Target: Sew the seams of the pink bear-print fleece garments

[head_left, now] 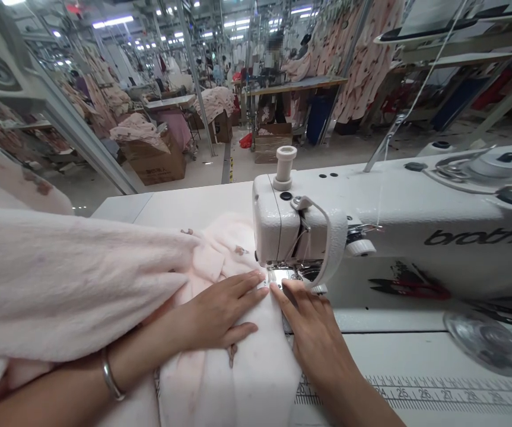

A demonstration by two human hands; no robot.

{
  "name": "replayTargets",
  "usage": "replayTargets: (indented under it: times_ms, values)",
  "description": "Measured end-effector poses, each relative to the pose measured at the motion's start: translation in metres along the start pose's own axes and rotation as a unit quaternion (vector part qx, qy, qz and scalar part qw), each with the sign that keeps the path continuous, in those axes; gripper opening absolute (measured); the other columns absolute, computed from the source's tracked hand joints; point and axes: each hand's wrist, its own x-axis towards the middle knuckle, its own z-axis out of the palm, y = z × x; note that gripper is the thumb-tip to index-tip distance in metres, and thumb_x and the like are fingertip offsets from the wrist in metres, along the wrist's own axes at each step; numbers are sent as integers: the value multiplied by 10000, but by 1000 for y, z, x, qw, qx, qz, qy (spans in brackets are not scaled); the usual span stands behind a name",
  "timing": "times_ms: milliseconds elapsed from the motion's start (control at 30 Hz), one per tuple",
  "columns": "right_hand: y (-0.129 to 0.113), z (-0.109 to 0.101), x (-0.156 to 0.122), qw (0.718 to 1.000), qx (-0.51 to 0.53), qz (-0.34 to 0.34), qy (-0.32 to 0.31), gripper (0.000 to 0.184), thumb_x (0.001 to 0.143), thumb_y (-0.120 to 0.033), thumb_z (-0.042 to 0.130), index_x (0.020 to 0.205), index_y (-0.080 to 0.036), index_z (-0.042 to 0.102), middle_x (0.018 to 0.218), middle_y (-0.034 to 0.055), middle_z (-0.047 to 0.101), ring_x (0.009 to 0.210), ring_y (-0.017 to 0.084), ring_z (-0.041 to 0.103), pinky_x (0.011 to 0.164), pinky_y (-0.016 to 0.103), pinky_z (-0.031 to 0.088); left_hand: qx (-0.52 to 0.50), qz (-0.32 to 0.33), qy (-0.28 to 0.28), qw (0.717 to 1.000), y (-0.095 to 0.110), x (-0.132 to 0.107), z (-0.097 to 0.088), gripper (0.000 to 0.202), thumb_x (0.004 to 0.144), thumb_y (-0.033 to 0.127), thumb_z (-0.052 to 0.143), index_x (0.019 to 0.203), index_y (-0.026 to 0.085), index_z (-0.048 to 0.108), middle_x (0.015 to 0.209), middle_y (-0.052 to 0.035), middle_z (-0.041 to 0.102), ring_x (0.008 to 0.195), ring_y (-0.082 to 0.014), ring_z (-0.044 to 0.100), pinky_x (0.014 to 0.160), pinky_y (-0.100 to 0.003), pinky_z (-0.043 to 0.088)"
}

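Pale pink fleece fabric [260, 356] with small printed figures runs under the needle area of a white sewing machine [277, 219]. My left hand [224, 308] lies flat on the fabric just left of the presser foot, fingers stretched toward it and thumb apart. At the fabric's right edge, close to the foot, rests my right hand [313, 320]; its index finger points forward onto the cloth and the other fingers bend slightly. A large fold of the same cloth covers part of my left forearm, which wears a silver bangle [112, 375]. The needle tip is hard to make out.
Red-handled thread snips [409, 287] lie under the machine arm, near dark scissors [505, 311] and a clear round dish [487, 343]. A printed ruler [438, 391] runs along the table's front. Beyond stand cardboard boxes [155, 157], a metal post [197, 77] and other workstations.
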Motion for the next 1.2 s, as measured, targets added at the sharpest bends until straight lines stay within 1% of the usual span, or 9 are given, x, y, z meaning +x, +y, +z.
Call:
replayTargets:
  times_ms: [200,333,433,600,700,800,967,1067,1200]
  values:
    - [-2,-2,1,1000,-11,0,1,595,793,99,296,1297,-137,508,1234,130,505,1145,286,438,888,443,419,-6,-2,-2,1000,-1,0,1,598,923,408,414,1439,133,288,1499,-136,272,1407,-223,219,1147,-373,302]
    - [-2,-4,1,1000,-13,-2,-12,614,784,103,304,1322,-133,482,1234,126,507,1162,274,430,931,455,419,-22,-1,10,1000,-1,1,0,600,910,389,450,1433,141,291,1484,-150,291,1387,-247,264,1129,-398,331]
    - [-2,-5,0,1000,-19,0,-7,632,776,110,292,1337,-126,463,1237,134,500,1168,285,423,909,462,449,-32,0,21,999,0,1,-1,593,903,366,471,1428,154,296,1474,-152,310,1375,-256,288,1118,-405,347]
    - [-3,-5,-2,1000,-22,-6,-4,686,722,145,280,1328,-117,467,1241,145,480,1174,293,409,880,461,490,-21,6,21,1000,-1,0,-1,574,910,370,450,1419,146,308,1485,-138,290,1384,-235,265,1132,-381,325]
    - [-3,-4,-2,999,-35,7,-8,712,708,155,279,1331,-134,469,1245,134,476,1147,299,420,880,475,495,-18,5,28,999,-4,2,-1,569,905,381,456,1406,147,323,1475,-136,307,1369,-234,292,1110,-375,352]
    - [-2,-3,-2,999,-46,19,-19,718,703,154,281,1329,-139,475,1265,135,461,1135,317,420,871,481,499,-18,4,38,999,-8,5,-1,540,901,387,461,1375,149,358,1459,-142,328,1343,-253,330,1086,-395,374]
    - [-2,0,-3,998,-36,44,-42,631,790,105,307,1348,-155,447,1278,132,452,1201,305,388,938,458,471,-26,-18,51,998,-12,11,-2,521,900,388,463,1356,155,371,1395,-136,407,1271,-251,408,1053,-395,398]
    - [-3,-1,-4,997,-12,50,-56,622,802,87,324,1370,-152,405,1268,136,454,1234,290,373,980,456,448,-30,-27,59,997,-11,12,-2,526,897,381,470,1367,168,365,1397,-126,406,1284,-244,393,1066,-391,382]
    - [-2,-8,-10,1000,4,16,-25,514,868,15,324,1355,-126,408,1287,154,444,1250,279,375,1001,475,437,-34,-33,60,997,-7,11,-2,511,901,372,463,1365,177,372,1414,-117,388,1300,-235,375,1074,-384,373]
